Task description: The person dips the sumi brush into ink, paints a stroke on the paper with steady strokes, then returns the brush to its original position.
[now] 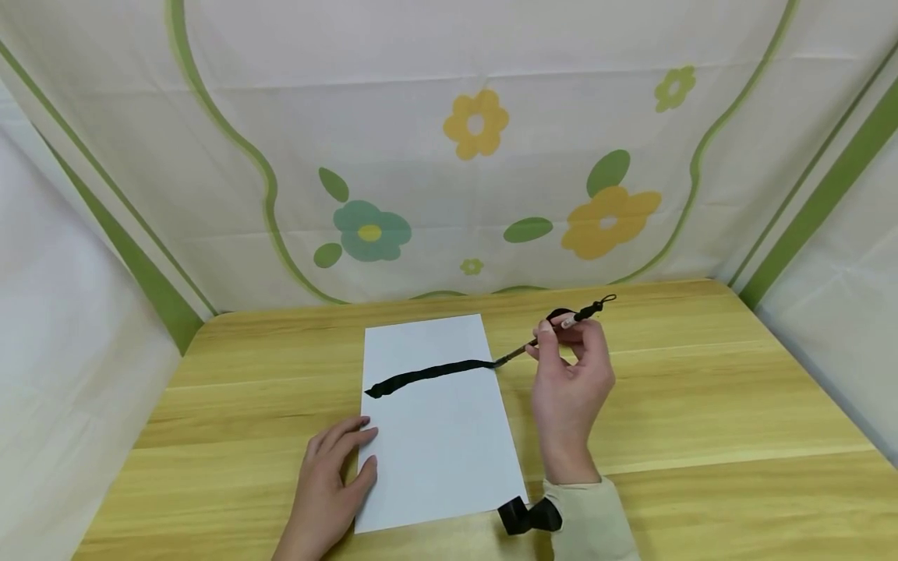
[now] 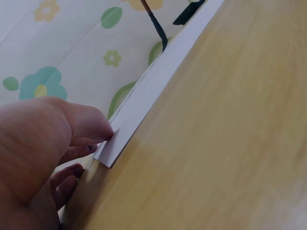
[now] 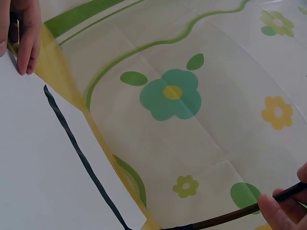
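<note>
A sheet of white paper [image 1: 438,460] lies on the wooden table, crossed by one thick black stroke [image 1: 428,374] from its left edge to its right edge. My right hand [image 1: 571,393] pinches a writing brush [image 1: 521,351] between thumb and fingers, its handle slanting up to the right. The dark bristle tip meets the right end of the stroke at the paper's edge. On the lower left edge of the sheet rest the spread fingertips of my left hand [image 1: 326,483]. Dark smudges mark some of its fingertips [image 2: 76,168] in the left wrist view.
The wooden tabletop [image 1: 701,405] extends around the paper. Behind it hangs a white cloth [image 1: 421,47] printed with flowers and green bands, with more white cloth at both sides. A black object [image 1: 528,516] sits by the right sleeve [image 1: 592,522], overlapping the paper's lower right corner.
</note>
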Demonstrator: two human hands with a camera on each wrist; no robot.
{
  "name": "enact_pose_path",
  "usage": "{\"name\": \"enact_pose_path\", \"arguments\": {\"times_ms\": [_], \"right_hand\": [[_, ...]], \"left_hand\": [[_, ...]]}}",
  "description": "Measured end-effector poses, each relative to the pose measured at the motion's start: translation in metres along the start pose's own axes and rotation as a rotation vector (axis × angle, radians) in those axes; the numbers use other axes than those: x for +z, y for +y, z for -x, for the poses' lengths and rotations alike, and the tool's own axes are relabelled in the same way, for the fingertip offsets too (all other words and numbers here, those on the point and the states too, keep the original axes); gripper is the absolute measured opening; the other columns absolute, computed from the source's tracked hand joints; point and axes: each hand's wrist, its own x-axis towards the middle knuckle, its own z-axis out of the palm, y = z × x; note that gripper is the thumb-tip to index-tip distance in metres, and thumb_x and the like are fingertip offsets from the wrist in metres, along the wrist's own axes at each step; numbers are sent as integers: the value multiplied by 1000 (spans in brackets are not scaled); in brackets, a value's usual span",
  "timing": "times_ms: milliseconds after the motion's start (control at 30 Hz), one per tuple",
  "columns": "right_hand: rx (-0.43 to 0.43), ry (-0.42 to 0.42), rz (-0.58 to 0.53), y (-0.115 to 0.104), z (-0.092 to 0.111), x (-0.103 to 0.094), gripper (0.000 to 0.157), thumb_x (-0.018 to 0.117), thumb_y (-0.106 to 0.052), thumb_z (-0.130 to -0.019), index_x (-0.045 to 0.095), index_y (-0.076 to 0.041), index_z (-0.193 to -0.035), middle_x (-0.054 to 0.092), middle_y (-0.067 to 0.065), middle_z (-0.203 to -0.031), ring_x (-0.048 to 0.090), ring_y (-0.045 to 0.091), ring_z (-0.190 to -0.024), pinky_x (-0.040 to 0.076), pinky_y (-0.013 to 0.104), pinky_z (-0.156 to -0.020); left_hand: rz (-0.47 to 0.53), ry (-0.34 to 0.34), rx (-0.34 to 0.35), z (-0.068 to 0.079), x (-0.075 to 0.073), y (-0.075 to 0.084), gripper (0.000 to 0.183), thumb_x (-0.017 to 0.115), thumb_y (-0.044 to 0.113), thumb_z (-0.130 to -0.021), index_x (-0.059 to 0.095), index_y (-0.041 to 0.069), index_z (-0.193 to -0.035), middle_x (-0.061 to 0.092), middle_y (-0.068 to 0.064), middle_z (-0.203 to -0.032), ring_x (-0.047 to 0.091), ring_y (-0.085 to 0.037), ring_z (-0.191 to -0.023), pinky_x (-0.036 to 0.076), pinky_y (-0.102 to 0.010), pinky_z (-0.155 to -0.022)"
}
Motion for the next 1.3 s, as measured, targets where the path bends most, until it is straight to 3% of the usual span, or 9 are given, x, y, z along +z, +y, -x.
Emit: {"name": "enact_pose_path", "arguments": {"times_ms": [333,800,1033,1300], "right_hand": [[11,12,-2,-5,-2,-2,16,70,-4,-102,62,9,-107,67,3,-93,74,16,-87,66,30,-74],[24,-6,-12,-6,-2,-1,15,70,0,-101,61,11,-107,66,3,-93,74,22,-89,67,31,-74],[-7,-18,9,-1,0,-2,14,70,-1,-101,62,9,-107,66,1,-94,75,20,-89,66,30,-74],[1,8,3,-8,-2,-6,17,69,-2,-102,60,11,-108,67,12,-99,75,19,-90,66,29,-75]], "left_hand": [[17,-12,-19,-1,0,1,35,78,5,-94,78,16,-127,65,-2,-150,46,-29,-140,38,-57,-113],[20,10,11,1,0,0,36,79,4,-93,78,16,-127,66,-3,-148,47,-29,-138,39,-57,-112],[35,-11,-35,1,3,1,35,78,3,-93,78,13,-127,65,-2,-149,45,-28,-141,36,-57,-115],[28,-20,-31,-2,0,0,34,77,4,-94,77,14,-127,65,-2,-150,45,-28,-140,37,-57,-115]]}}
